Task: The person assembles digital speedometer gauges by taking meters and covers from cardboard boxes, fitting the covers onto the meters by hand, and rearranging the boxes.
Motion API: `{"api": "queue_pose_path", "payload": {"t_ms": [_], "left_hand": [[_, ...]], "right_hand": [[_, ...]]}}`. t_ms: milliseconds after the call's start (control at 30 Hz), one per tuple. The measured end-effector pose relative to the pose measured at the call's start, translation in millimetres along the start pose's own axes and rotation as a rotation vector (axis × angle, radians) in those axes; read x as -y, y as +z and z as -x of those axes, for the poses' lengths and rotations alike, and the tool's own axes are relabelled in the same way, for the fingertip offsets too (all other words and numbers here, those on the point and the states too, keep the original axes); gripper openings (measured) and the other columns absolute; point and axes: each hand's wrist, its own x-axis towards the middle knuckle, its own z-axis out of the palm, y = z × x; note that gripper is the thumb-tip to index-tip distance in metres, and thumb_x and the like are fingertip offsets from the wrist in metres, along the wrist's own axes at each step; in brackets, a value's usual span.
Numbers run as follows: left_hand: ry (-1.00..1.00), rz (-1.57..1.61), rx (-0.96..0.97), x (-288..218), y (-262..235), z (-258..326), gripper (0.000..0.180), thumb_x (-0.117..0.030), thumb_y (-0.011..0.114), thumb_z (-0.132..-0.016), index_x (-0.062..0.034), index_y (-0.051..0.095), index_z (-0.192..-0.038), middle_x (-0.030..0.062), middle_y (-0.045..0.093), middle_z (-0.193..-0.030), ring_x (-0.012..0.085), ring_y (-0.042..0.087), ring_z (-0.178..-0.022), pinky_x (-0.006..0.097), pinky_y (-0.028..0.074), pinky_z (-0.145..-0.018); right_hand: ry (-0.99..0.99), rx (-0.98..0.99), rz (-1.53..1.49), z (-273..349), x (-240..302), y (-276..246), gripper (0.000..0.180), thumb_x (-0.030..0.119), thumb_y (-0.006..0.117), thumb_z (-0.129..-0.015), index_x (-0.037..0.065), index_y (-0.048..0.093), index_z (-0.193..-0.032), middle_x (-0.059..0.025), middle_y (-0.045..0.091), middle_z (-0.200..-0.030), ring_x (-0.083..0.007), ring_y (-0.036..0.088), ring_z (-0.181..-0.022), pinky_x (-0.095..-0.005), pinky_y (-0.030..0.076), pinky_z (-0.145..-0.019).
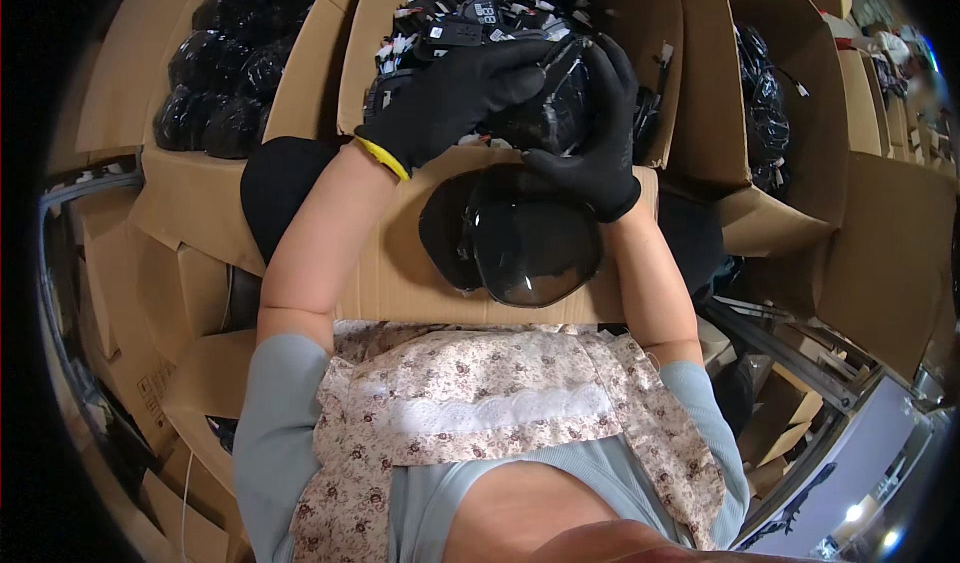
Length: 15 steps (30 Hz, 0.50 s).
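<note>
Both hands wear black knit gloves. Between them, above the near edge of the open box, is a dark glossy curved shell (568, 103) that looks like plastic. My right hand (608, 138) is closed round its right side, thumb below and fingers over the top. My left hand (460, 93), with a yellow glove cuff, grips the shell's upper left edge with its fingertips. Just below, two more pieces overlap on the cardboard flap: a smoky, shiny rounded cover (535, 248) lies on a darker cover (446, 231).
Ahead stands an open cardboard box (655, 38) heaped with black electronic modules (455, 31) and white-plugged leads. Plastic-wrapped black rounded parts (210, 88) fill the left box. More wrapped black parts (765, 113) sit in the right box. A metal frame (790, 348) runs at lower right.
</note>
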Motion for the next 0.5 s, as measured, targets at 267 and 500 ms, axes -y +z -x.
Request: {"api": "queue_pose_path", "payload": {"t_ms": [267,500], "left_hand": [[0.055,-0.04,-0.006,-1.0,-7.1,8.4,0.037,-0.022,0.057,-0.096,-0.0035,0.057,-0.128,0.0068,0.061,-0.122,0.0168,0.06,-0.109,0.028,0.049,-0.096],[0.09,-0.041,0.02,-4.9,-3.0,8.9,0.038,-0.025,0.058,-0.096,-0.0048,0.058,-0.128,0.0076,0.061,-0.122,0.0171,0.06,-0.109,0.03,0.046,-0.099]], "right_hand": [[-0.058,-0.038,0.148,-9.6,12.9,-10.4,0.106,0.029,0.087,-0.053,0.01,0.034,-0.143,-0.023,0.027,-0.144,-0.0407,0.035,-0.131,-0.0468,0.037,-0.106],[-0.034,-0.019,0.006,-8.6,-2.6,-14.7,0.107,0.03,0.087,-0.056,0.009,0.032,-0.144,-0.0216,0.027,-0.145,-0.0395,0.033,-0.133,-0.0471,0.034,-0.107]]}}
